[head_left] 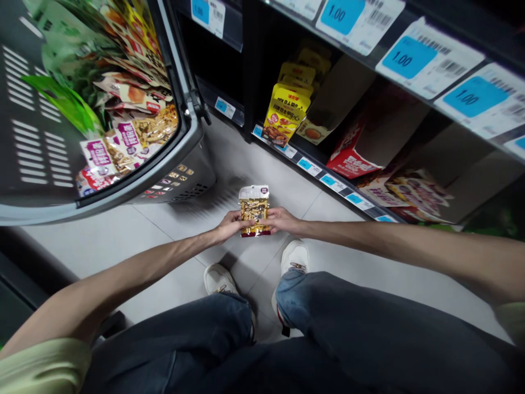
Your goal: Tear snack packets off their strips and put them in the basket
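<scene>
A small snack packet (255, 207) with a white top, a see-through middle and a dark red lower edge is held above the floor between both hands. My left hand (230, 225) grips its left side, thumb across the front. My right hand (283, 220) closes on the right side, its thumb also on the front. What the packet holds looks yellow-brown; its print is too small to read. Left of the hands stands a grey shopping basket (192, 128) filled with snack packets (129, 137) of several kinds.
On the right, a dark shelf rack carries yellow packets (287, 112), a red display box (355, 153) and a pile of white and purple packets (422, 189). Price labels (410, 57) line its edges. My white shoes (296, 256) rest on the tiled floor (164, 219).
</scene>
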A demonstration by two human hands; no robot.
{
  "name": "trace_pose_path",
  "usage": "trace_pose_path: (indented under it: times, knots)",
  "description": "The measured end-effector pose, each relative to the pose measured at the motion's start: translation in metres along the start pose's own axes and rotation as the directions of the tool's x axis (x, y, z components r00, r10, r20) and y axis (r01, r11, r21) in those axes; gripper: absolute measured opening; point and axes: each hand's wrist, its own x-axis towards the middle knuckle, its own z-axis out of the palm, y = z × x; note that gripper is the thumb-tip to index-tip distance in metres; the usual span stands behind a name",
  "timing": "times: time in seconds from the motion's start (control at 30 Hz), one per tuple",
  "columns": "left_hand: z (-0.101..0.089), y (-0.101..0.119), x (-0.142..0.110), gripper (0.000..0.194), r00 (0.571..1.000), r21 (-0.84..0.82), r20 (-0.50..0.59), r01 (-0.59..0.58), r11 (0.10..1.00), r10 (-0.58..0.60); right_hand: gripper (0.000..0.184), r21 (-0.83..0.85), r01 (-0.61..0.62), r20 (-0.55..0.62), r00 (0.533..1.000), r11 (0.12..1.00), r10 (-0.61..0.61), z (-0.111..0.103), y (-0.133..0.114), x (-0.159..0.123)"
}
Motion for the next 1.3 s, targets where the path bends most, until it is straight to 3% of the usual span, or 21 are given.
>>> trace_pose_path:
  times: [0.2, 0.37, 0.57, 0.83, 1.07, 1.3]
  knots:
    - [-0.003, -0.004, 0.000, 0.037, 0.998, -0.048, 0.049, 0.043, 0.998, -0.041, 0.025, -0.001, -0.021, 0.042, 0.999, 1.000, 0.021, 0.000, 0.001, -0.002]
    - [-0.003, -0.006, 0.002, 0.037, 0.995, -0.059, 0.070, 0.078, 0.995, -0.074, 0.015, -0.003, -0.066, -0.054, 0.996, 0.998, 0.066, 0.004, -0.004, -0.001]
    - [-0.002, -0.003, 0.001, 0.044, 0.992, -0.041, 0.047, 0.116, 0.992, -0.114, 0.023, 0.086, 0.016, -0.078, 0.997, 0.996, -0.009, 0.003, -0.009, 0.001]
    - [-0.001, -0.006, -0.002, 0.047, 0.987, -0.126, 0.062, 0.156, 0.980, -0.149, 0.017, 0.080, 0.016, -0.052, 0.999, 0.997, -0.012, 0.003, -0.007, -0.002]
    - [-0.001, 0.001, 0.003, 0.048, 0.997, -0.176, -0.079, 0.005, 0.984, -0.019, 0.020, 0.049, -0.046, 0.004, 0.999, 0.998, 0.046, 0.002, -0.007, -0.002]
    - [0.000, 0.006, 0.003, 0.042, 0.998, -0.152, -0.021, -0.059, 0.987, 0.056, 0.025, 0.038, -0.017, -0.035, 0.999, 0.999, 0.019, 0.001, -0.007, -0.001]
